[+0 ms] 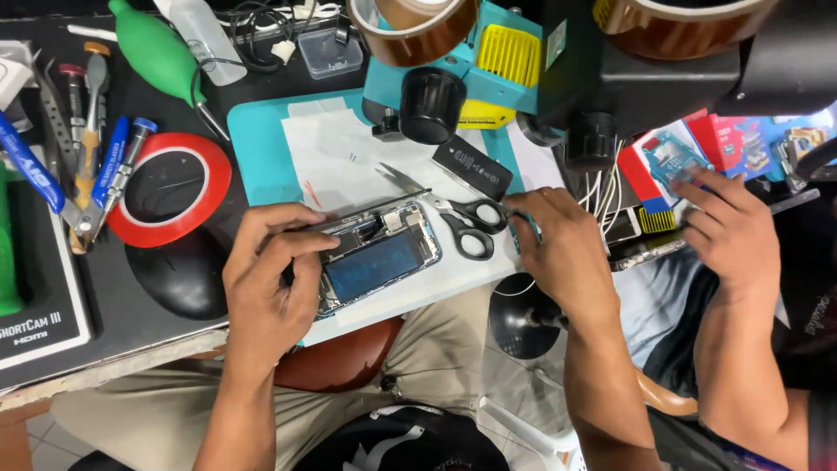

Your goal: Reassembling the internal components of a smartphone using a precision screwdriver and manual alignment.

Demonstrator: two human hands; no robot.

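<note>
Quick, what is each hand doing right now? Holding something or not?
Left hand: fingers curled on the opened phone, steadying it.
Right hand: closed near the scissors, pinching something small and teal; what it is cannot be told.

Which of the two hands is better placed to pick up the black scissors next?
The right hand, probably. It rests at the mat's edge right beside the handles of the scissors, and looks free. The left hand is busy on the opened phone, with a thin tool under its fingers.
</note>
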